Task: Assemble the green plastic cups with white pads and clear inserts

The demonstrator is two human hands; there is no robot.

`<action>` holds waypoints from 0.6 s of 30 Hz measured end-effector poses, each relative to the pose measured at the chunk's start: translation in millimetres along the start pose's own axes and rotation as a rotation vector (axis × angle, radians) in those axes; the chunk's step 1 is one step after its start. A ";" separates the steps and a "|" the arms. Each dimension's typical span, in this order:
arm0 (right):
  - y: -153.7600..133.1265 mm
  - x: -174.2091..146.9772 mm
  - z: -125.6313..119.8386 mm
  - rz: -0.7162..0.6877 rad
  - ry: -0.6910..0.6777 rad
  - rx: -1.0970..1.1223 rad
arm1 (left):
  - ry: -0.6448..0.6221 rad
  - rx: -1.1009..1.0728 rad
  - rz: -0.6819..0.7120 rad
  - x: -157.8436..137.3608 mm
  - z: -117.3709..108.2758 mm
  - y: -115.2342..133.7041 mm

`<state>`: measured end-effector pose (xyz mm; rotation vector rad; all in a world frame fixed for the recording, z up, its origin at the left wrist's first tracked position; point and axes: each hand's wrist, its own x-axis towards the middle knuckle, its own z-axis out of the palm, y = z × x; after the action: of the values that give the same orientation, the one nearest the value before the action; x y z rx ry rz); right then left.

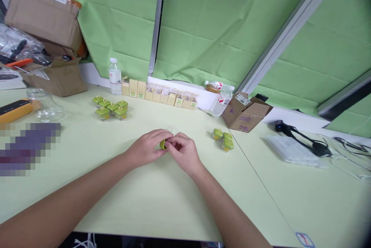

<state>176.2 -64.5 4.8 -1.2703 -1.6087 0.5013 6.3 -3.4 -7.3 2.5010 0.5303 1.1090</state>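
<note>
Over the middle of the table, my left hand (146,148) is closed around a small green lid (162,144) tilted on its side. My right hand (185,153) meets it from the other side, thumb and fingers pinched at the lid's edge. Just beyond the fingertips shows a clear plastic piece (172,129); whether it is joined to the lid is hidden. To the left stands a group of small clear containers with green lids (111,106). A smaller group of the same green-lidded containers (227,141) sits to the right.
Small cream cardboard boxes (156,94) line the back, beside an upright water bottle (115,77). Farther right are another bottle (222,103), an open carton (245,112) and a black headset (304,139). At left stand cardboard boxes (62,77) and a clear jar (46,105).
</note>
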 end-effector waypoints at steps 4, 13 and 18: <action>-1.6 -1.0 7.7 0.087 0.074 0.000 | 0.030 0.090 0.089 -1.3 3.2 1.1; -1.9 1.4 9.3 0.228 0.102 0.082 | 0.065 0.308 0.200 -1.9 4.8 1.7; -2.5 0.2 11.4 0.188 0.163 -0.006 | 0.048 0.305 0.181 -1.5 4.3 4.1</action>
<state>165.1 -62.5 2.0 -1.4375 -1.3637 0.4960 9.4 -8.4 -9.0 2.8389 0.5294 1.2378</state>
